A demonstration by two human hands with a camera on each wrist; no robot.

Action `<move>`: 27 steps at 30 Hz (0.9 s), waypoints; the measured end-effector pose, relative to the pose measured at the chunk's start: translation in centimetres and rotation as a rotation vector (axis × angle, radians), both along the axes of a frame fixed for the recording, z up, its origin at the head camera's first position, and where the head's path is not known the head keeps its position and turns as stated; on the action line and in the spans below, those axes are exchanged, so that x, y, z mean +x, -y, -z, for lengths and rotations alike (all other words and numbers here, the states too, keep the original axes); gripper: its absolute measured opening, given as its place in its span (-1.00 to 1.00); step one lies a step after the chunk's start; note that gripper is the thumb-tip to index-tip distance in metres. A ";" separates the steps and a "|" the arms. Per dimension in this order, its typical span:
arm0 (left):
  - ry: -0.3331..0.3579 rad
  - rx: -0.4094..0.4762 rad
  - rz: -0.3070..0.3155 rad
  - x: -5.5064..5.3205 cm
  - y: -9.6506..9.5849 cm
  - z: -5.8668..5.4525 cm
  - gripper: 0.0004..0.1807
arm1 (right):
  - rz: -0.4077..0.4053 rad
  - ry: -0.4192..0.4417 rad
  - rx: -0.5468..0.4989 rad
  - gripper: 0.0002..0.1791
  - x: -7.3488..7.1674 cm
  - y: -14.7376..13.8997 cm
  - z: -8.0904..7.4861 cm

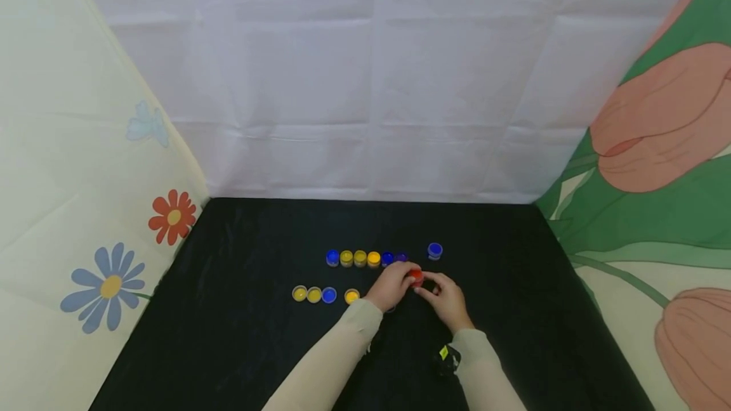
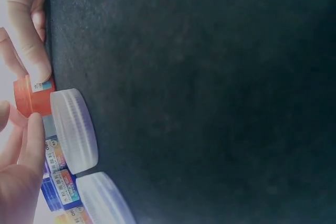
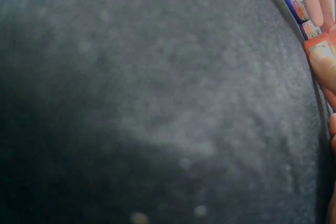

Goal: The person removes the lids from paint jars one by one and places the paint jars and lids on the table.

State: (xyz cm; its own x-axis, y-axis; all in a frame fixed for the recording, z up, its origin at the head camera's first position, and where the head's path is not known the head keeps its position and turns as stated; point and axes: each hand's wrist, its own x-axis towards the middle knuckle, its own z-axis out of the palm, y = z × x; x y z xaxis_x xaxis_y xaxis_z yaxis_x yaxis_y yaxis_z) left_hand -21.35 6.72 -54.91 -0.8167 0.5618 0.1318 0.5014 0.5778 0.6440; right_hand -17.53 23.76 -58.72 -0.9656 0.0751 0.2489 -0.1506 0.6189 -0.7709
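Note:
A small red paint jar (image 1: 417, 278) sits between both hands at the right end of a row of little jars. My left hand (image 1: 393, 285) pinches it from the left with thumb and fingertips. From the right, my right hand (image 1: 448, 302) pinches the same jar, its thumb lying over the label in the left wrist view. Beside it in the row stand a purple jar (image 1: 402, 257), a dark blue jar (image 1: 388, 259) and an orange-yellow jar (image 1: 374, 259). Two white ribbed lids, a nearer one (image 2: 76, 129) and another (image 2: 107, 198), lie in front of the row.
Farther left, the row holds yellow jars (image 1: 360, 258) and a blue jar (image 1: 332, 257). A separate blue jar (image 1: 434, 251) stands behind the right hand. Several round pieces with yellow or blue centres (image 1: 314, 295) line the front. Black cloth (image 1: 240, 335) covers the table.

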 end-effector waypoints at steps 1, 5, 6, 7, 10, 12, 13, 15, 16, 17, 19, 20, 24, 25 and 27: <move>0.010 0.015 -0.009 0.0 0.0 0.0 -0.69 | 0.001 -0.010 0.005 -0.65 0.0 0.0 0.0; 0.079 0.105 -0.071 0.2 0.3 0.3 -0.61 | 0.013 -0.037 0.024 -0.66 0.1 0.3 0.0; 0.095 0.131 -0.088 0.3 0.4 0.4 -0.58 | 0.016 -0.045 0.027 -0.67 0.2 0.3 0.0; 0.112 0.155 -0.105 0.5 0.5 0.5 -0.56 | 0.019 -0.053 0.029 -0.67 0.3 0.4 0.0; 0.132 0.210 -0.133 1.0 0.9 0.7 -0.52 | 0.037 -0.081 0.036 -0.66 0.4 0.6 0.3; 0.132 0.228 -0.138 1.4 1.2 0.6 -0.56 | 0.053 -0.101 0.034 -0.65 0.4 0.7 0.4; 0.135 0.234 -0.141 1.6 1.4 0.5 -0.58 | 0.061 -0.108 0.032 -0.65 0.3 0.8 0.4; 0.124 0.243 -0.141 1.8 1.7 0.5 -0.63 | 0.077 -0.119 0.020 -0.64 0.1 0.9 0.5; 0.120 0.245 -0.140 1.9 1.9 0.5 -0.67 | 0.084 -0.123 0.009 -0.63 0.0 0.9 0.4; 0.111 0.240 -0.135 1.9 2.0 0.5 -0.70 | 0.093 -0.126 -0.007 -0.63 -0.1 1.0 0.4; 0.093 0.224 -0.118 2.0 2.2 0.6 -0.76 | 0.115 -0.123 -0.035 -0.62 -0.3 1.1 0.2; 0.087 0.219 -0.104 2.0 2.3 0.6 -0.79 | 0.129 -0.116 -0.046 -0.62 -0.5 1.1 0.1; 0.079 0.177 -0.047 2.3 2.5 0.7 -0.80 | 0.180 -0.077 -0.055 -0.62 -1.1 1.2 -0.1; 0.073 0.168 -0.033 2.3 2.5 0.7 -0.79 | 0.191 -0.068 -0.049 -0.61 -1.2 1.2 -0.2; 0.053 0.131 -0.011 2.5 2.6 0.7 -0.77 | 0.202 -0.050 -0.041 -0.60 -1.6 1.1 -0.3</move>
State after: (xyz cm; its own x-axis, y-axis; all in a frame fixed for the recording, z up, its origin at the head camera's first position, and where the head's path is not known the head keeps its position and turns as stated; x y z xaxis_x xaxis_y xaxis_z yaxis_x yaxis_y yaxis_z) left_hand -18.84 4.16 -55.60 -0.8304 0.5337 0.1601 0.4590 0.4923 0.7396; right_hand -19.13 22.62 -58.47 -0.9165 0.2767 0.2889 -0.0655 0.6086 -0.7908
